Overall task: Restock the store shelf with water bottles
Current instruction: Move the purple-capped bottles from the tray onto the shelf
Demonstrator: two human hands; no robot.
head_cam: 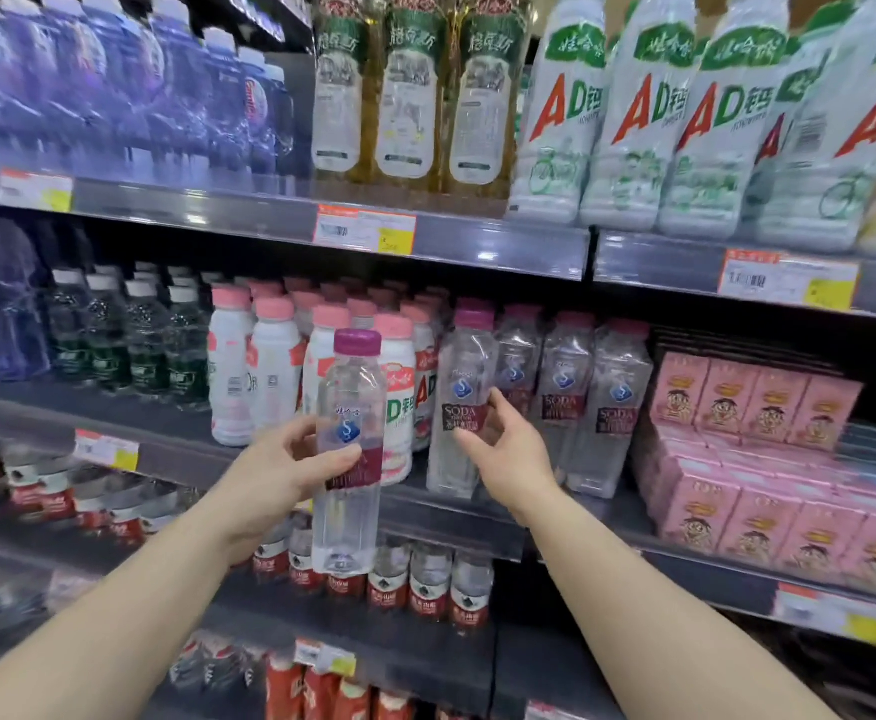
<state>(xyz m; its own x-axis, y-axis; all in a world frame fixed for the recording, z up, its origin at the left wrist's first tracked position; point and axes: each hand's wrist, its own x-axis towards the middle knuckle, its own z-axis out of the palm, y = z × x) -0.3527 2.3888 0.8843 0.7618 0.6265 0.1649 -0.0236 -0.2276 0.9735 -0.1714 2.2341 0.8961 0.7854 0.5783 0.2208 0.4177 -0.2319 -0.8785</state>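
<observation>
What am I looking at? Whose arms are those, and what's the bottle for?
The camera sits on a person's head, so you see their own two arms reaching out to a shop shelf. The left hand holds a clear soda water bottle with a purple cap, upright, in front of the shelf. The right hand touches a matching bottle on the shelf, beside more of the same. To the left stand white bottles with pink caps; to the right, pink cartons. The person is filling the shelf.
</observation>
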